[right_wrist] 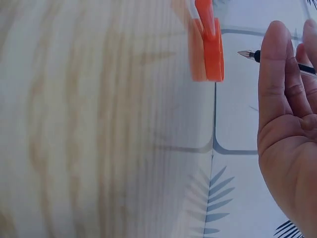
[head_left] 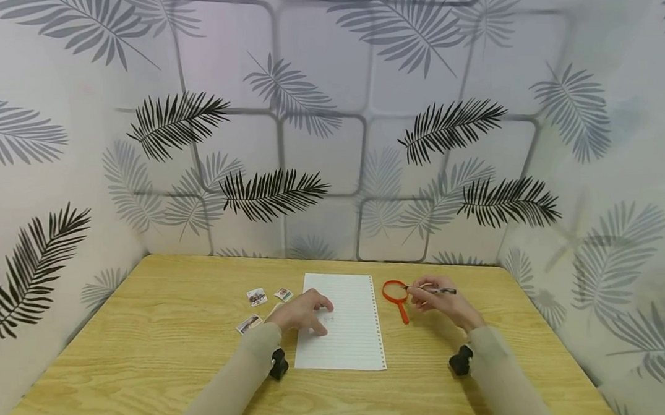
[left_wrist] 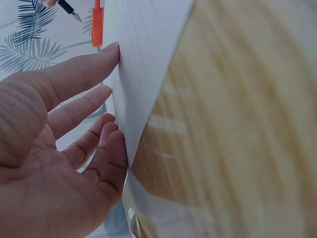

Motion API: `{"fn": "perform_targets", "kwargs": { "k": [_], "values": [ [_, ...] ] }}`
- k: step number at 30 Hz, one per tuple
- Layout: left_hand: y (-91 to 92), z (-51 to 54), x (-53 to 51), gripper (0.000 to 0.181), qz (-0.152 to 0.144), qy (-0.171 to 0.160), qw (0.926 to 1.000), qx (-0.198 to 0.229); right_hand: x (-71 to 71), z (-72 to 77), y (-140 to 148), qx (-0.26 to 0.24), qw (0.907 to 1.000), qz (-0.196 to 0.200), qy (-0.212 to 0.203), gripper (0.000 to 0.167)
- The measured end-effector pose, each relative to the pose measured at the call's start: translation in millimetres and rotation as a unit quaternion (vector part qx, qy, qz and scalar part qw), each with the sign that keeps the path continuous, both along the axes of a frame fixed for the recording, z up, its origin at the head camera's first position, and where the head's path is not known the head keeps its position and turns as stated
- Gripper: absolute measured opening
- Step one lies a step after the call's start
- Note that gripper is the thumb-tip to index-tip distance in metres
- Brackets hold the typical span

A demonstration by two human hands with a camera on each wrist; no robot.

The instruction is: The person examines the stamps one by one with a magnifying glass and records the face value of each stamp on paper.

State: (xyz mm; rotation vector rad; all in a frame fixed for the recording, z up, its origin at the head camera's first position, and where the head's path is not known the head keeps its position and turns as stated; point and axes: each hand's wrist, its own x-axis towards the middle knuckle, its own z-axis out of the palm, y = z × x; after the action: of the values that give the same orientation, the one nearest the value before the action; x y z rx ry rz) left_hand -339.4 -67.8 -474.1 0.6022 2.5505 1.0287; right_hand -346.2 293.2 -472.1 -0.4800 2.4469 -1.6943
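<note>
A lined white sheet [head_left: 346,343] with a perforated right edge lies on the table, bearing small faint marks near its middle. My left hand [head_left: 302,311] rests on its left part, fingers spread; the left wrist view shows the fingertips [left_wrist: 113,49] touching the paper [left_wrist: 141,29]. My right hand [head_left: 439,302] pinches a pen [head_left: 442,290] just above the table, right of the sheet. In the right wrist view, the pen's tip [right_wrist: 246,54] points towards an orange magnifying glass [right_wrist: 214,54]. That magnifying glass [head_left: 402,309] lies between the sheet and my right hand.
Several small picture cards lie left of the sheet, among them one at the back [head_left: 256,297], a smaller one [head_left: 283,294] and one nearer [head_left: 249,324]. The wooden table [head_left: 121,340] meets leaf-patterned walls at its back and sides.
</note>
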Motion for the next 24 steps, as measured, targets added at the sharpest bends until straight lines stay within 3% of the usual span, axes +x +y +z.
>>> {"fn": "perform_targets", "kwargs": {
  "k": [9,14,18,24],
  "values": [
    [0.9,-0.4,1.2,0.049,0.0,0.003,1.0,-0.005,0.7,-5.4,-14,-0.029,0.998,-0.015,-0.054,0.046],
    [1.4,-0.7,2.2,0.049,0.001,0.007,1.0,-0.002,-0.5,-4.9,-22,-0.085,0.9912,-0.017,-0.1,0.046],
    [1.1,-0.1,4.0,0.049,0.002,0.007,1.0,0.003,-0.3,-3.6,-29,-0.095,0.9878,0.02,-0.122,0.055],
    [1.4,1.4,5.6,0.049,-0.005,0.008,0.9999,0.011,2.6,-0.6,-43,-0.07,0.9896,0.059,-0.111,0.058]
  ]
}}
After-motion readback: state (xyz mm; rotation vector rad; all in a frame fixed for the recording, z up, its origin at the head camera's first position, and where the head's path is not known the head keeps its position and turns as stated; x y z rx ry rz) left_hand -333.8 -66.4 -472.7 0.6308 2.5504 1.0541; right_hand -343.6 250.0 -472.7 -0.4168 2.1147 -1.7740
